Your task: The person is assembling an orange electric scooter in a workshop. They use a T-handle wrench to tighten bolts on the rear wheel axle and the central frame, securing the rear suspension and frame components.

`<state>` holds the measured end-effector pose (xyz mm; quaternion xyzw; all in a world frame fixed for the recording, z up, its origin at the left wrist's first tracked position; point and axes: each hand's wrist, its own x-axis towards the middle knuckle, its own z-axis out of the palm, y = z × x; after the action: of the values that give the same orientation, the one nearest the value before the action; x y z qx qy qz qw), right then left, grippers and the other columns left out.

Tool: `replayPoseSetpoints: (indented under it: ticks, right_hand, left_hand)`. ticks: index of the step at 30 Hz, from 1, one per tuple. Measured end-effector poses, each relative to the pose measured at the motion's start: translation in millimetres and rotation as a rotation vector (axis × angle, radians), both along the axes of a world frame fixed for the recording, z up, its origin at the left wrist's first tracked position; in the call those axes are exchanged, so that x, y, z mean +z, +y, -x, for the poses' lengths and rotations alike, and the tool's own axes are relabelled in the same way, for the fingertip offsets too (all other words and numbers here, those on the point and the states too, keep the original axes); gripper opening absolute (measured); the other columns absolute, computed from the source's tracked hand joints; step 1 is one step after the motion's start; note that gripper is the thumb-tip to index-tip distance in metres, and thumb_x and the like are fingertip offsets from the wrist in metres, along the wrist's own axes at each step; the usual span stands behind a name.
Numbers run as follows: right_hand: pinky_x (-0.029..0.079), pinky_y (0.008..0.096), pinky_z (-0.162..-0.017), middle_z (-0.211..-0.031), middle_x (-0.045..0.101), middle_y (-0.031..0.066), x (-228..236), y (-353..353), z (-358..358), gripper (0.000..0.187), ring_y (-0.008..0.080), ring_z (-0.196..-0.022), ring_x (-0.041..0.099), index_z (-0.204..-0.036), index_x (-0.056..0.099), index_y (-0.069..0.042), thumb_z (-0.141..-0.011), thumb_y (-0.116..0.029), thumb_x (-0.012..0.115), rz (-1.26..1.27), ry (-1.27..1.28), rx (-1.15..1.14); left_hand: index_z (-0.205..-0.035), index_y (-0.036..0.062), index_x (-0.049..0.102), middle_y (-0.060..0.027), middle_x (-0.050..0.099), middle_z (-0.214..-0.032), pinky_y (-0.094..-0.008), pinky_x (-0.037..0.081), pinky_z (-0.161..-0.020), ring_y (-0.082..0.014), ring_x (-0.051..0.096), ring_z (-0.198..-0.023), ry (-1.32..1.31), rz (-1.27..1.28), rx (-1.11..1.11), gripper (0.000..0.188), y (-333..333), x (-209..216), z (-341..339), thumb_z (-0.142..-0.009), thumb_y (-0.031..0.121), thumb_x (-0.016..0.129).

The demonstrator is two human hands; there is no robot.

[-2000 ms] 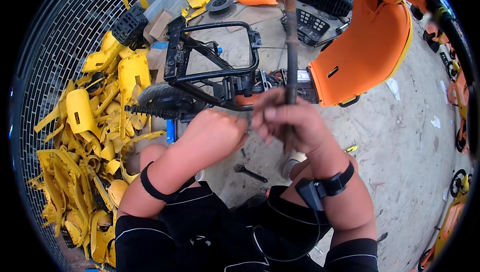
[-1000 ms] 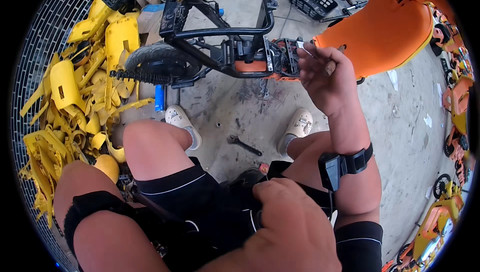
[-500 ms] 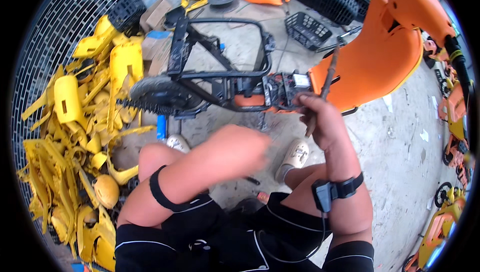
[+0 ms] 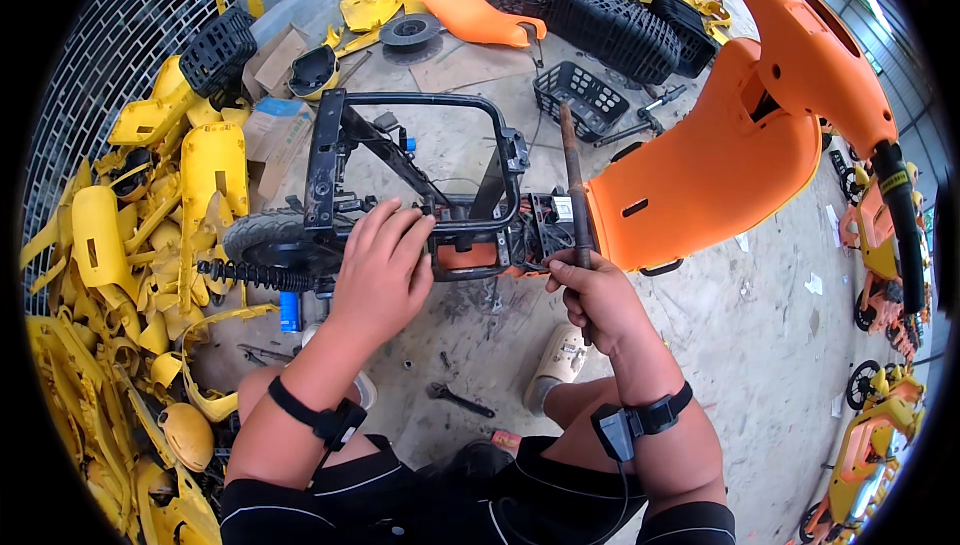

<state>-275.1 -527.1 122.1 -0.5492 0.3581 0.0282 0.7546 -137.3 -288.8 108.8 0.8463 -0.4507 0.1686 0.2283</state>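
A scooter with a bare black tubular frame and an orange body panel stands across in front of me. My right hand is closed round a rusty metal rod, held nearly upright beside the frame where it meets the orange panel. My left hand lies on the frame's lower tube close to the rear wheel, fingers stretched out and holding nothing. Between the two hands, wiring and small parts show inside the frame.
Yellow plastic covers are heaped at the left. Black crates and an orange panel lie farther back. On the floor before my feet is a wrench; a blue can stands near the wheel. More scooters line the right.
My left hand, blurred earlier, has moved left onto the frame. My right hand still holds the rod, now more upright. The view has shifted, showing more of the far floor.
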Motion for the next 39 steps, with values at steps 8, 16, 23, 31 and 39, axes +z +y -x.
replayPoseSetpoints:
  ticks: [8,16,23,31,39]
  right_hand:
    - [0.044,0.0284,-0.058,-0.082,0.067,0.0052,-19,-17,7,0.022,0.0130,-0.065,0.057,-0.112,0.066,-0.002,-0.093,-0.013,0.064,0.593,0.077,0.134]
    - [0.050,0.0493,-0.072,-0.085,0.068,0.0215,-9,-29,23,0.022,0.0427,-0.083,0.065,-0.108,0.066,-0.004,-0.091,-0.017,0.064,1.222,0.376,0.232]
    - [0.052,0.0495,-0.074,-0.092,0.069,0.0206,-16,-32,25,0.022,0.0415,-0.086,0.066,-0.111,0.066,-0.005,-0.092,-0.015,0.061,1.328,0.386,0.252]
    - [0.053,0.0498,-0.077,-0.098,0.069,0.0195,-24,-36,13,0.021,0.0409,-0.089,0.067,-0.111,0.066,-0.007,-0.094,-0.014,0.055,1.423,0.497,0.283]
    - [0.053,0.0495,-0.078,-0.096,0.070,0.0201,-13,-32,15,0.021,0.0399,-0.090,0.067,-0.108,0.067,-0.007,-0.091,-0.016,0.059,1.351,0.450,0.204]
  left_hand:
    - [-0.134,0.0110,0.056,-0.0154,0.049,-0.142,-0.0552,0.027,-0.115,-0.0379,0.042,-0.135,0.082,-0.151,0.002,0.057,22,-5,0,-0.078,0.010,0.066]
    - [-0.135,0.0120,0.056,-0.0158,0.047,-0.143,-0.0553,0.027,-0.115,-0.0376,0.041,-0.135,0.090,-0.140,-0.021,0.058,23,-9,-4,-0.078,0.009,0.066]
    - [-0.135,0.0122,0.056,-0.0162,0.047,-0.143,-0.0553,0.026,-0.115,-0.0375,0.041,-0.135,0.106,-0.128,-0.028,0.057,24,-8,-4,-0.079,0.009,0.066]
    - [-0.134,0.0111,0.055,-0.0160,0.047,-0.142,-0.0563,0.021,-0.116,-0.0370,0.039,-0.135,0.098,-0.138,0.017,0.057,16,-9,1,-0.078,0.010,0.066]
    - [-0.136,0.0111,0.054,-0.0167,0.045,-0.142,-0.0564,0.019,-0.117,-0.0373,0.037,-0.137,0.089,-0.167,0.032,0.058,11,-7,5,-0.079,0.012,0.066]
